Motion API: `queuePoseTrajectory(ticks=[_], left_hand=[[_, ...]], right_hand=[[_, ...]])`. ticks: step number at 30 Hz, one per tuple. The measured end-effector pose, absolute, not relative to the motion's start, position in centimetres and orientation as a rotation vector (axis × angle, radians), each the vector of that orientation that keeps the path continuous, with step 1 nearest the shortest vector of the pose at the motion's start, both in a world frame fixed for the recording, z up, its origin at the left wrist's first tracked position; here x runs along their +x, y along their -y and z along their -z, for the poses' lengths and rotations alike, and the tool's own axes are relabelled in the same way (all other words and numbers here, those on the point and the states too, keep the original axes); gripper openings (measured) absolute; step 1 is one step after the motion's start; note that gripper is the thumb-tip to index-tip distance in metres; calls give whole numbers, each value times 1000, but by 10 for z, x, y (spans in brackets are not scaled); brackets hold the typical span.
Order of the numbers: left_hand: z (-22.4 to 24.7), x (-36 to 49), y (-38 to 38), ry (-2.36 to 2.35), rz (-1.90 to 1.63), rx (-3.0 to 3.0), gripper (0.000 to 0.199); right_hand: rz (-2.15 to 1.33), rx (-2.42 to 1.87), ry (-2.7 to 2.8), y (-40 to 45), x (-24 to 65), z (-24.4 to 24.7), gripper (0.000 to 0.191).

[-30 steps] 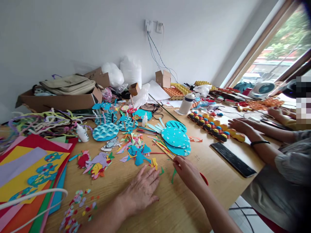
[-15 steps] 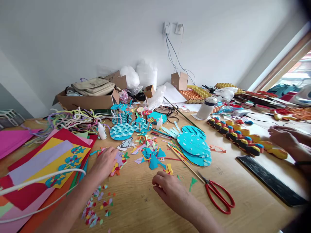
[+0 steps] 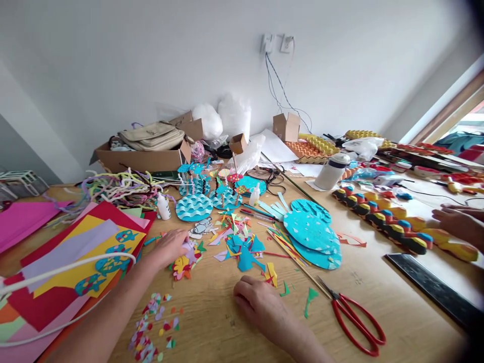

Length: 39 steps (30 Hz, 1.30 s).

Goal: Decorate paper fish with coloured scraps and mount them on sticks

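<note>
Dragging L hand (image 3: 171,246), grip unclear, could scatter cutouts (image 3: 182,263) at its fingertips, & R hand (image 3: 259,302), curled, hold unclear, might bump scraps (image 3: 270,274) just beyond w/ a fwd slip.

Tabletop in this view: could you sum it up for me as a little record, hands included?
Left hand: at small paper cutouts; grip unclear
Right hand: low over the table, fingers curled
Tool: red-handled scissors, lying right of the right hand
Paper: coloured sheets at left, blue fish shapes on top
Bottles: two small white ones, upright
Other person: hands at the right edge
</note>
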<state>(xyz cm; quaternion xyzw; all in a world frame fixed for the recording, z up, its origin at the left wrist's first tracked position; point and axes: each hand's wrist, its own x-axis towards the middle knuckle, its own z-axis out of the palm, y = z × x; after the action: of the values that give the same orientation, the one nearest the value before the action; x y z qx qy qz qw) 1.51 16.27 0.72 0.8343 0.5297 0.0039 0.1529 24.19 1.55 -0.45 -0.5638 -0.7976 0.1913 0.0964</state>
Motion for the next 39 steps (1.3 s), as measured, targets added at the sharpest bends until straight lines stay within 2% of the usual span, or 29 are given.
queuePoseTrajectory(ticks=[6, 11, 14, 16, 18, 21, 23, 29, 34, 39], left_hand=[[-4, 14, -165, -1536, -151, 2290, 8], [-22, 16, -155, -1493, -341, 2116, 19], [-40, 24, -136, -1370, -421, 1994, 14], [-48, 33, -119, -1206, -546, 1684, 21], [-52, 42, -103, -1060, -728, 1335, 27], [-48, 52, -85, -974, -940, 1107, 24], [-43, 56, -78, -960, -1012, 1034, 21], [-38, 52, -63, -1021, -990, 989, 23], [-36, 46, -57, -1163, -938, 1201, 22], [-28, 43, -58, -1263, -922, 1351, 21]], right_hand=[[-605, -1642, 2325, -15, 242, 10, 17], [-748, -1573, 2192, -14, 242, 3, 18], [-868, -1524, 1969, -16, 239, -8, 15], [-971, -1512, 1807, -20, 235, -17, 9], [-1098, -1445, 1690, -25, 229, -25, 12], [-1221, -1292, 1586, -35, 216, -30, 25], [-1271, -1248, 1503, -40, 208, -27, 23], [-1544, -1131, 1144, -43, 202, -19, 25], [-1593, -1173, 981, -37, 209, -20, 30], [-1568, -1104, 898, -35, 207, -10, 26]])
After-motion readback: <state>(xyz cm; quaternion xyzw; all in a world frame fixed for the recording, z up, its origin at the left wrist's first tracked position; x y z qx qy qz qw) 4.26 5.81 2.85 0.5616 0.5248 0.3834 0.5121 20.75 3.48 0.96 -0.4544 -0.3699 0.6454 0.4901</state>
